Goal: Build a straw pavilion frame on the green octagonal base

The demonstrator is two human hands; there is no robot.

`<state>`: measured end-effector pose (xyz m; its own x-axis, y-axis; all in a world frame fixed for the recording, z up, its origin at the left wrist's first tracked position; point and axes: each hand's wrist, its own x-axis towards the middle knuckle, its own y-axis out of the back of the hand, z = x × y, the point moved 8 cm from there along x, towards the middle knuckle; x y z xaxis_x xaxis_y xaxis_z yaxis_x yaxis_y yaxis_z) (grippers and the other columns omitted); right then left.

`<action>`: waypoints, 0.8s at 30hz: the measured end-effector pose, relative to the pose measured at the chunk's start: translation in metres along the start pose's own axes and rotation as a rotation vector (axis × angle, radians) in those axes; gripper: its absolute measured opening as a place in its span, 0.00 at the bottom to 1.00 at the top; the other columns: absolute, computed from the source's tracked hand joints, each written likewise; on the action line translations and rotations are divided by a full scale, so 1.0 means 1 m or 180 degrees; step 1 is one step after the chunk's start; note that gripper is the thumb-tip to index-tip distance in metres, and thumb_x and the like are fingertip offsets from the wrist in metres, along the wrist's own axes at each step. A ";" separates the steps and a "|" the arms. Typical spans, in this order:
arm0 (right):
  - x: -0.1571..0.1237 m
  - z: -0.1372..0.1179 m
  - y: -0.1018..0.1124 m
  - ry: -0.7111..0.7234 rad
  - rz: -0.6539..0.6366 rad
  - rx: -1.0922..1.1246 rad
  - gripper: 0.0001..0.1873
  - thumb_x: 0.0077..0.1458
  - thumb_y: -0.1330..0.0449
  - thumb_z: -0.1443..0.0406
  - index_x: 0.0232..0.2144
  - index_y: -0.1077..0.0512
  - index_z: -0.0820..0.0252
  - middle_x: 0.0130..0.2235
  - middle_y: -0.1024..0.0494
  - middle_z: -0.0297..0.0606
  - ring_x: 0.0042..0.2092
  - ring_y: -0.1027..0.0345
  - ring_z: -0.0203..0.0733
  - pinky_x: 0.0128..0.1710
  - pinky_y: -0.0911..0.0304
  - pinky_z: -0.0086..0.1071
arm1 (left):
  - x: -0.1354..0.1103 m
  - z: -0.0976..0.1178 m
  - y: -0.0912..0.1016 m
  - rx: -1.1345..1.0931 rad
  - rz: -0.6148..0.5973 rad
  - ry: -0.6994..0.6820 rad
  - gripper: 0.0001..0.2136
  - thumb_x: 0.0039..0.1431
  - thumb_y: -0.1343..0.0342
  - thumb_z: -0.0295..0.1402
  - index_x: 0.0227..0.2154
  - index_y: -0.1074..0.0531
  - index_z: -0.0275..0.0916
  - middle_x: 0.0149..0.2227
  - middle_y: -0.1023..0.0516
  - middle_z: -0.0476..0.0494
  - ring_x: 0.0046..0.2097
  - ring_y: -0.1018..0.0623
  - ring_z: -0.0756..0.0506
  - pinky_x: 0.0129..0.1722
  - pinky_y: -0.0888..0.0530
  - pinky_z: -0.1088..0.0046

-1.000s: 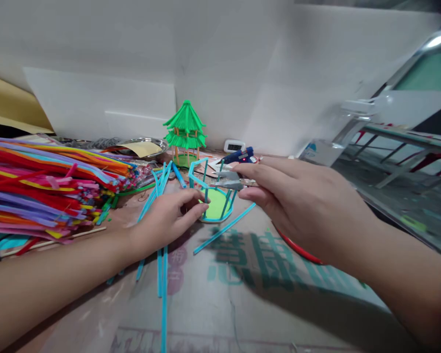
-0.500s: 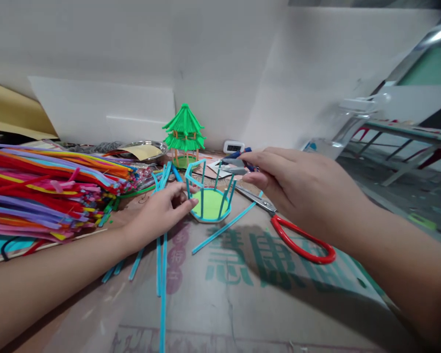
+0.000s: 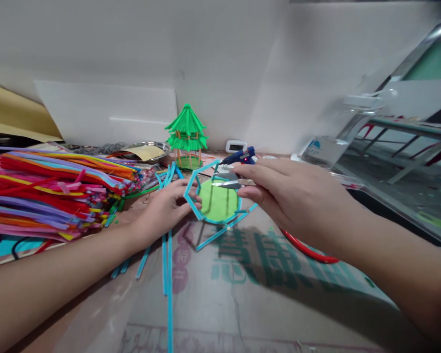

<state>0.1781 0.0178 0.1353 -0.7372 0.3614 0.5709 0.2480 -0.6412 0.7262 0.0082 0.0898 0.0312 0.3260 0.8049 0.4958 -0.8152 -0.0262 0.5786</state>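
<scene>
The left hand (image 3: 169, 205) pinches the left side of a blue frame with a green base (image 3: 213, 203), holding it tilted toward the near side, seemingly to open its inside to view. The frame is mid-table (image 3: 206, 304), between both hands. The right hand (image 3: 294, 196) pinches a pointed metal tool (image 3: 226, 185), probably close to its tips for control. Loose blue strips (image 3: 170, 274) lie nearer, within easy reach.

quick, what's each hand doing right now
Left hand: closed, holding a blue-edged frame with green base.
Right hand: closed, holding a pointed grey metal tool.
</scene>
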 end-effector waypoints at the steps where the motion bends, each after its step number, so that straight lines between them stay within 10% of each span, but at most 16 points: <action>1: 0.000 -0.001 0.000 0.0019 0.0016 -0.0017 0.21 0.72 0.54 0.58 0.47 0.25 0.64 0.37 0.18 0.45 0.36 0.25 0.44 0.32 0.35 0.34 | 0.000 -0.002 -0.001 -0.0095 -0.0024 0.0090 0.06 0.58 0.39 0.36 0.30 0.22 0.41 0.43 0.21 0.43 0.50 0.23 0.41 0.55 0.29 0.60; 15: 0.000 -0.007 0.010 0.0107 0.0175 0.0036 0.22 0.72 0.54 0.57 0.44 0.25 0.63 0.36 0.18 0.43 0.35 0.26 0.42 0.31 0.37 0.33 | -0.002 -0.012 -0.012 -0.0599 -0.0458 0.0684 0.12 0.53 0.36 0.42 0.30 0.27 0.38 0.33 0.22 0.45 0.36 0.21 0.45 0.36 0.22 0.68; 24: -0.007 -0.041 0.018 -0.0074 -0.0117 0.0774 0.21 0.72 0.54 0.55 0.40 0.25 0.60 0.33 0.20 0.38 0.31 0.27 0.39 0.29 0.40 0.32 | 0.002 -0.008 0.032 -0.1035 0.0910 0.0162 0.08 0.57 0.36 0.37 0.33 0.29 0.40 0.35 0.25 0.51 0.39 0.21 0.49 0.43 0.22 0.70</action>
<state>0.1616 -0.0242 0.1286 -0.7345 0.3988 0.5490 0.3675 -0.4465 0.8159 -0.0215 0.0950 0.0453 0.0478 0.8208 0.5692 -0.9803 -0.0709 0.1846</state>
